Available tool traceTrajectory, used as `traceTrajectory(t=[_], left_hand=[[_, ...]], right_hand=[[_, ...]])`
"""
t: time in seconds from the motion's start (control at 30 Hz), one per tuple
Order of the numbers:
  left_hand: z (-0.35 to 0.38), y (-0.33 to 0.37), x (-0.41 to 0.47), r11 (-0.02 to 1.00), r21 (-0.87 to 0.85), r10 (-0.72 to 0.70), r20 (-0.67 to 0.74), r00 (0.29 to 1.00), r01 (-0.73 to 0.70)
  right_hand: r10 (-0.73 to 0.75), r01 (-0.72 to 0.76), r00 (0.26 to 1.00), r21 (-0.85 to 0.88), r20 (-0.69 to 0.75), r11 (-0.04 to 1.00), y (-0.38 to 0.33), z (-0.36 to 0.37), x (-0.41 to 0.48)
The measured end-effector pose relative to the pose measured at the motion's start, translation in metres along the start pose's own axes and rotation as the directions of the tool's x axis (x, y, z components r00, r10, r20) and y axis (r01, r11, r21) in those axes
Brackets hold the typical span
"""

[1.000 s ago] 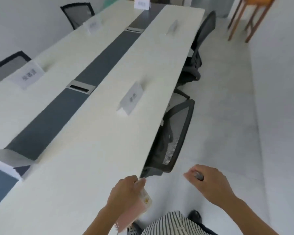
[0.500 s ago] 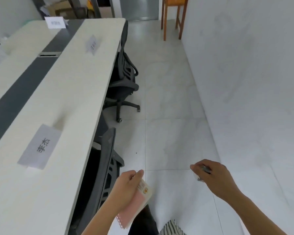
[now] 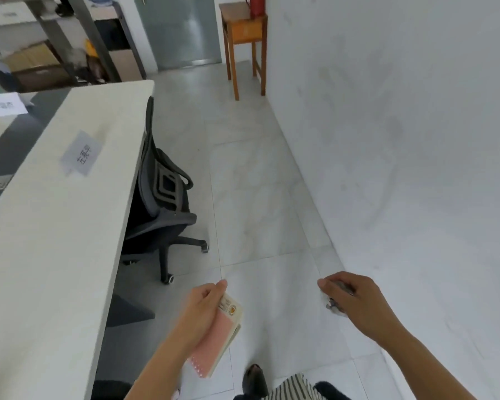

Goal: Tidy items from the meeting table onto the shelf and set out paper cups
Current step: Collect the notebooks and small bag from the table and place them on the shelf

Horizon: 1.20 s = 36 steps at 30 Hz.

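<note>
While the view looks down a tiled aisle between table and wall, the left hand [image 3: 204, 307] grips a pink-covered spiral notebook [image 3: 218, 339] with a cream top edge, fingers wrapped round it and thumb pressed on top, the book tilted down toward the floor. Over on the right, the right hand [image 3: 355, 301] is curled tight around a small dark metallic object [image 3: 334, 305]; it is too small and blurred to name. Both hands hang over the pale grey floor tiles [image 3: 257, 197], clear of the furniture. To the left runs the long white meeting table [image 3: 49, 241] with its dark grey centre strip, a white folded name card [image 3: 81, 153] standing on it. A black mesh office chair [image 3: 162, 197] is tucked against the table's right edge. At the far end stands the grey metal shelf [image 3: 70, 39] holding cardboard boxes, and a wooden stool [image 3: 243, 39] sits far right against the white wall.
</note>
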<state>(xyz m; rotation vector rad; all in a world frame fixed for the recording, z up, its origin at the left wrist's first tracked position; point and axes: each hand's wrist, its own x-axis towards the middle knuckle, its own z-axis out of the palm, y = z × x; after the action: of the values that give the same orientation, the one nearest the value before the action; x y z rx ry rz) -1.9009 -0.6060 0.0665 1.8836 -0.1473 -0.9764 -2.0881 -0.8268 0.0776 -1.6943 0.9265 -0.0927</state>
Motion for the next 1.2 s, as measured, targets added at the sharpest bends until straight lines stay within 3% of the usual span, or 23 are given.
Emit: traceTrajectory(t=[0.37, 0.57, 0.67, 0.8, 0.93, 1.2], left_hand=[[0.035, 0.183, 0.252, 0.997, 0.066, 0.042, 0.068, 0.997, -0.046], [0.034, 0.292, 0.370, 0.998, 0.030, 0.051, -0.020, 0.998, -0.050], [0.016, 0.326, 0.416, 0.998, -0.039, 0.042, -0.102, 0.994, -0.046], [-0.020, 0.346, 0.489, 0.993, -0.120, -0.011, -0.219, 0.976, -0.016], [-0.060, 0.379, 0.583, 0.990, -0.141, -0.038, -0.301, 0.953, -0.005], [-0.151, 0.534, 0.768, 0.999, 0.003, 0.037, -0.249, 0.968, -0.038]], right_hand=[[0.099, -0.090, 0.994, 0.165, -0.046, 0.982, -0.058, -0.088, 0.267], [0.020, -0.028, 0.996, 0.086, 0.091, 0.996, -0.145, -0.126, 0.443], [-0.047, 0.042, 0.981, 0.033, 0.186, 0.999, -0.197, -0.122, 0.525], [-0.047, 0.020, 0.970, 0.117, 0.237, 0.993, -0.254, -0.096, 0.632], [-0.007, -0.025, 0.982, 0.167, 0.187, 0.986, -0.297, -0.064, 0.743], [-0.036, 0.024, 0.998, 0.221, 0.050, 0.975, -0.417, -0.044, 0.919]])
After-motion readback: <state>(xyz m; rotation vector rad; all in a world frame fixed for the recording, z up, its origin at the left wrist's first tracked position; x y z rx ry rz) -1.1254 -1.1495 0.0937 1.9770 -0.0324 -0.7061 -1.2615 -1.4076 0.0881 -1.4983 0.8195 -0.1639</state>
